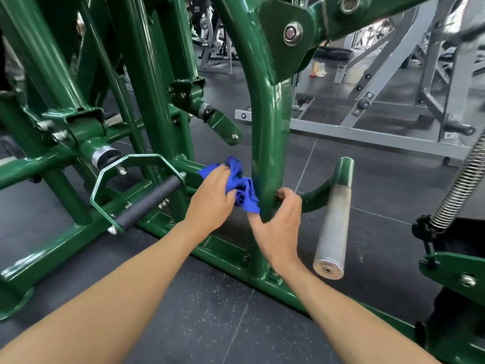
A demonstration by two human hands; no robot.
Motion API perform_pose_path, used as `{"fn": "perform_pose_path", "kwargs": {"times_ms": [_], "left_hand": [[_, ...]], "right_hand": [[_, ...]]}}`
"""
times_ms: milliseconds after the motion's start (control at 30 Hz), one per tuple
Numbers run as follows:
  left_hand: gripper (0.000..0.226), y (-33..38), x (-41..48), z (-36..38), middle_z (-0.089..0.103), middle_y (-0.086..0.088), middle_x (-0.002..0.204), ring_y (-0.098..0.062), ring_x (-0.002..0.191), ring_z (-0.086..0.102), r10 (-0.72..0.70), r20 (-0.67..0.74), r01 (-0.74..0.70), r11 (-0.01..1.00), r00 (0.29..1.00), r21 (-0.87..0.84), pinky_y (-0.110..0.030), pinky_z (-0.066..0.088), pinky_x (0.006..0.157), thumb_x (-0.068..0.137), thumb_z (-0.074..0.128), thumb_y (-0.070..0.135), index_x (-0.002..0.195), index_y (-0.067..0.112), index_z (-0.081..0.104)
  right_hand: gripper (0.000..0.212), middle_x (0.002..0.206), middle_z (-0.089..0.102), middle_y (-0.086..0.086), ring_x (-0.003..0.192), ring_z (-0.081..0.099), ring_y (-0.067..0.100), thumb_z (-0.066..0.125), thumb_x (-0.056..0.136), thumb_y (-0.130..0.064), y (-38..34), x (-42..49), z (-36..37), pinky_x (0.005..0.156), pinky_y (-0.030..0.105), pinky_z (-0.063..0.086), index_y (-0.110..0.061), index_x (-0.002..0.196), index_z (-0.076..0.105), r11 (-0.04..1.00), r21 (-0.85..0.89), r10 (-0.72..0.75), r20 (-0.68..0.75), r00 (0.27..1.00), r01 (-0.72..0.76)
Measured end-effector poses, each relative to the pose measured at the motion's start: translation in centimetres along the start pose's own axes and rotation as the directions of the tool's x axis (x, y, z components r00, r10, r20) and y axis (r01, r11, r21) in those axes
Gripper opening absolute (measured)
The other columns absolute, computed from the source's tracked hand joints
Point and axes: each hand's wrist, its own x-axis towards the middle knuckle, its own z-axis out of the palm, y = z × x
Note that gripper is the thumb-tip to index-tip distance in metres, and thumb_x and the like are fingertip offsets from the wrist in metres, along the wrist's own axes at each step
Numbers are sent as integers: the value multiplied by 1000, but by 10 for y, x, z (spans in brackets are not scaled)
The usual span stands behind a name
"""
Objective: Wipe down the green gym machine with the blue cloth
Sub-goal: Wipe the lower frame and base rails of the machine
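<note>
Shows a bare left forearm (118,285) and bare right forearm (341,306), slim, uncovered down to the wrists. Left hand (212,195) just left of the green upright post (270,143), right hand (280,227) against its near side; plain bare fingers.

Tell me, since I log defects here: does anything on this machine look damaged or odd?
Nothing stands out. The green post looks glossy and undented where the left hand holds the blue cloth to it; the right hand grips it too.

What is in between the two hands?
In the head view, the bunched blue cloth, gripped by the left hand, and the green upright post that the right hand holds.
</note>
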Motion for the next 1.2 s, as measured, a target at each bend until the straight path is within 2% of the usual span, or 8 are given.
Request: {"fn": "perform_pose_path", "kwargs": {"times_ms": [133, 433, 600, 767, 933, 1033, 1133, 1200], "left_hand": [[36, -18, 23, -6, 45, -10, 136, -34, 132, 42, -250, -46, 254, 954, 967, 161, -52, 47, 87, 86, 48, -8, 118, 9, 47], [58, 5, 24, 13, 64, -2, 116, -26, 115, 53, 250, 107, -268, 942, 962, 201, -39, 33, 115, 70, 48, -3, 123, 14, 61], [56, -20, 40, 3, 60, -5, 116, -33, 117, 50, -38, -16, 41, 943, 999, 329, -45, 41, 103, 69, 52, -8, 119, 15, 63], [81, -41, 35, 4, 19, 10, 161, -13, 158, -4, -354, -149, 379, 904, 923, 200, -40, 40, 68, 80, 39, -21, 145, 26, 34], [99, -43, 33, 16, 0, 14, 172, -6, 144, 19, -453, -252, 437, 892, 855, -117, -39, 48, 87, 77, 37, -26, 157, 31, 30], [101, -28, 21, 29, 2, 22, 171, 0, 134, 27, -536, -316, 412, 827, 783, -382, 0, 31, 88, 77, 31, -28, 159, 31, 30], [89, -20, 26, 34, 32, 31, 150, 28, 104, 38, -639, -307, 393, 713, 706, -580, 8, 29, 73, 83, 28, -25, 153, 30, 39], [50, -21, 29, 29, 55, 20, 91, -1, 74, 53, -835, -158, 431, 423, 527, -797, -3, 41, 58, 90, 32, -13, 113, 26, 55]], "right_hand": [[80, 129, 42, 0, 123, 46, 23, 79, 76, -46, -6, 14, 6, 105, 43, 42, -12, 138, 41, 1000, -26, 10, -39, 999, -11], [90, 148, 31, 23, 126, 46, 44, 76, 85, -32, 16, 11, 29, 100, 57, 48, -7, 152, 22, 977, -180, -120, -38, 992, 111], [92, 146, 28, 27, 124, 46, 50, 78, 85, -29, 27, 11, 32, 103, 59, 47, -6, 153, 19, 960, -213, -196, -48, 979, 181], [94, 146, 28, 25, 122, 47, 49, 78, 85, -30, 31, 11, 35, 102, 59, 47, -6, 153, 19, 963, -203, -193, -54, 980, 178], [91, 145, 28, 24, 120, 48, 48, 75, 85, -33, 35, 12, 35, 102, 57, 46, -7, 153, 20, 962, -200, -202, -58, 978, 187], [91, 144, 29, 24, 121, 48, 48, 76, 84, -33, 35, 14, 37, 103, 57, 45, -7, 152, 21, 964, -186, -206, -73, 976, 190], [92, 145, 27, 21, 124, 46, 47, 77, 84, -34, 37, 15, 38, 107, 58, 43, -8, 152, 21, 963, -178, -217, -58, 975, 204], [92, 146, 25, 19, 124, 45, 47, 75, 85, -35, 39, 16, 38, 107, 57, 42, -8, 153, 20, 961, -174, -226, -47, 973, 214]]}}
